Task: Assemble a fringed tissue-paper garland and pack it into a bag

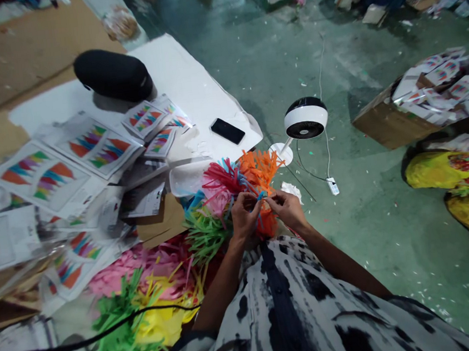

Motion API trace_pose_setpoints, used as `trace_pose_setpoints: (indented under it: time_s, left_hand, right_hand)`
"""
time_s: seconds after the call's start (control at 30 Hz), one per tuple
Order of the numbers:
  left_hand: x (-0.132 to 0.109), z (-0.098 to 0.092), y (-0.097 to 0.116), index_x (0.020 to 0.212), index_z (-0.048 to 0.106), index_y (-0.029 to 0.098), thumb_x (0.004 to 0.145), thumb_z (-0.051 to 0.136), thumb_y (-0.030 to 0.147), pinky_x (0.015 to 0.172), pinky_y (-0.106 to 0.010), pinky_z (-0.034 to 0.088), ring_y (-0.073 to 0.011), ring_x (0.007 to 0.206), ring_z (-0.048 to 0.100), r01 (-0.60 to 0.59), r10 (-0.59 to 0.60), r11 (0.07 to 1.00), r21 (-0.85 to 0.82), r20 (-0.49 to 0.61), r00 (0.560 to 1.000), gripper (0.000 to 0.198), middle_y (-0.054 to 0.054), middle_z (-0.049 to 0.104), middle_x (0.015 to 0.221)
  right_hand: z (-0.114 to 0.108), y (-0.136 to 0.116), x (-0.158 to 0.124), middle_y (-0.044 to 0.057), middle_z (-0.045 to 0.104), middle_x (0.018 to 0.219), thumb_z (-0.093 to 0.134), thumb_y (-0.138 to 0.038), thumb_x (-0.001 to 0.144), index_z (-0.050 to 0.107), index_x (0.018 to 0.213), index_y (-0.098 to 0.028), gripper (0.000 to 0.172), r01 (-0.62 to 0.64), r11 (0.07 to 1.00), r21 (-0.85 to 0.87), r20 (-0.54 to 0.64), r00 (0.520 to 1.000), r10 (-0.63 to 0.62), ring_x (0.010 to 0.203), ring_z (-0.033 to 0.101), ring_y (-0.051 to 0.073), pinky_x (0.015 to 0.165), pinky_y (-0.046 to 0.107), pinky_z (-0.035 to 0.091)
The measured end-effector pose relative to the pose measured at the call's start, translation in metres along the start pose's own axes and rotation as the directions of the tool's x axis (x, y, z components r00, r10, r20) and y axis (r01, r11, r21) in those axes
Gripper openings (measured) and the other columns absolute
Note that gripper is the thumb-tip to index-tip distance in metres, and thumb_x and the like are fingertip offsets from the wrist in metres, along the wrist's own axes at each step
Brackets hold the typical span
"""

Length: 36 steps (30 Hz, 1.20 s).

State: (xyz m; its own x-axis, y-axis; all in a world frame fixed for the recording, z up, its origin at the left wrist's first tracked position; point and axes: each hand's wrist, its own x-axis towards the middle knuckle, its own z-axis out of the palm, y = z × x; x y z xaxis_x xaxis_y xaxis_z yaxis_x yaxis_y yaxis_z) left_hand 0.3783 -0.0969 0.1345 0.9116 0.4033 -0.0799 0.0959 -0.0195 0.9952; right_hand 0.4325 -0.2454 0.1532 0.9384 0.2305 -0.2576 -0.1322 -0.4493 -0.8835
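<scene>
In front of my body, my left hand [246,213] and my right hand [285,208] meet with thumbs and fingertips pinched together. Between the fingertips is a small blue paper piece [261,195], apparently the top of a tassel; its details are too small to make out. Just beyond the fingers fans an orange paper tassel [258,166], with more orange paper hanging below them. A red tassel [223,176] lies left of it, above a pink tassel [217,200]. Close to my left wrist spreads a green tassel [207,233].
Printed packages [92,143] cover the table's left side. A black case [113,75], a phone [227,131] and a clear tray [188,176] rest nearby. Loose yellow tassels [160,311] lie lower left. A white fan [305,119] with a cable and a full carton [395,111] stand right.
</scene>
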Motion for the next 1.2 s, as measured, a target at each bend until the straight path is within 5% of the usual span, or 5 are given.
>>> trace_pose_setpoints:
  time_s: [0.2, 0.5, 0.9, 1.2]
  left_hand:
    - [0.000, 0.001, -0.001, 0.092, 0.062, 0.021, 0.085, 0.080, 0.040, 0.076, -0.029, 0.061, -0.0159, 0.079, 0.072, 0.004, -0.004, 1.000, -0.015, 0.007, 1.000, 0.027, -0.001, 0.069, 0.087]
    - [0.003, 0.003, -0.013, 0.093, 0.057, 0.021, 0.083, 0.080, 0.041, 0.073, -0.027, 0.059, -0.0142, 0.077, 0.072, 0.088, -0.083, 0.987, -0.135, 0.046, 0.996, 0.032, 0.001, 0.066, 0.088]
    - [0.000, 0.003, -0.010, 0.092, 0.059, 0.021, 0.083, 0.083, 0.040, 0.078, -0.028, 0.059, -0.0148, 0.081, 0.073, 0.042, -0.034, 0.990, -0.132, 0.059, 0.998, 0.032, 0.000, 0.068, 0.088]
    - [-0.003, 0.002, -0.011, 0.090, 0.061, 0.021, 0.083, 0.083, 0.043, 0.084, -0.033, 0.062, -0.0169, 0.086, 0.072, 0.017, 0.001, 0.988, -0.151, 0.117, 0.993, 0.032, -0.002, 0.070, 0.092]
  right_hand:
    - [-0.002, -0.005, -0.002, -0.001, 0.059, 0.063, 0.067, -0.055, 0.086, 0.065, 0.074, -0.021, 0.036, -0.014, 0.999, 0.031, -0.044, 0.999, 0.015, 0.057, 0.052, 0.014, 0.056, 0.026, 0.044]
    - [0.006, 0.013, -0.002, -0.001, 0.063, 0.064, 0.072, -0.061, 0.082, 0.071, 0.079, -0.019, 0.042, -0.052, 0.990, 0.128, 0.083, 0.996, 0.041, 0.057, 0.052, 0.014, 0.056, 0.026, 0.042]
    - [0.000, 0.001, -0.003, -0.001, 0.058, 0.067, 0.069, -0.061, 0.085, 0.065, 0.077, -0.021, 0.042, -0.047, 0.983, 0.180, 0.014, 0.999, 0.045, 0.060, 0.049, 0.014, 0.058, 0.027, 0.041]
    - [-0.003, -0.003, -0.005, -0.003, 0.058, 0.064, 0.065, -0.049, 0.086, 0.067, 0.088, -0.021, 0.028, -0.008, 0.999, -0.039, 0.035, 0.999, 0.009, 0.057, 0.049, 0.014, 0.055, 0.027, 0.038]
